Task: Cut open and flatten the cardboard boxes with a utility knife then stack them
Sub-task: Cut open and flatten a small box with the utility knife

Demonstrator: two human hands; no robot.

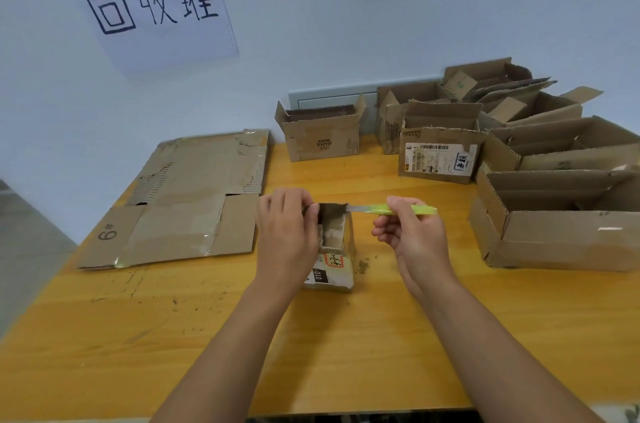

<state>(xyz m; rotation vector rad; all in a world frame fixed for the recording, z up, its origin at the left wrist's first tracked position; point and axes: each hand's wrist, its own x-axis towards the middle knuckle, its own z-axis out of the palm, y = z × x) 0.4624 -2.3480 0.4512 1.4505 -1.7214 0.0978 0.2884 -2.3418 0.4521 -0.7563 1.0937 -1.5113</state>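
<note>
Steadying small box with left hand gripping its rim; right hand closed around utility knife, blade meeting far corner; probably needing a downward slice next.

A pale bluish-white painted wall fills the upper half of the view, evenly lit with no hard shadows. On it, up and to the left, hangs a tilted white paper sheet in a clear plastic sleeve, hand-lettered in black marker with 1 double square and 3 characters. Low on the wall, behind the far edge of the bench, sits a flat white rectangular panel with a thin frame. The bench is a yellow-orange wooden tabletop, its surface scuffed and speckled with dark marks toward the left side. Beyond its left edge, grey floor shows.
</note>
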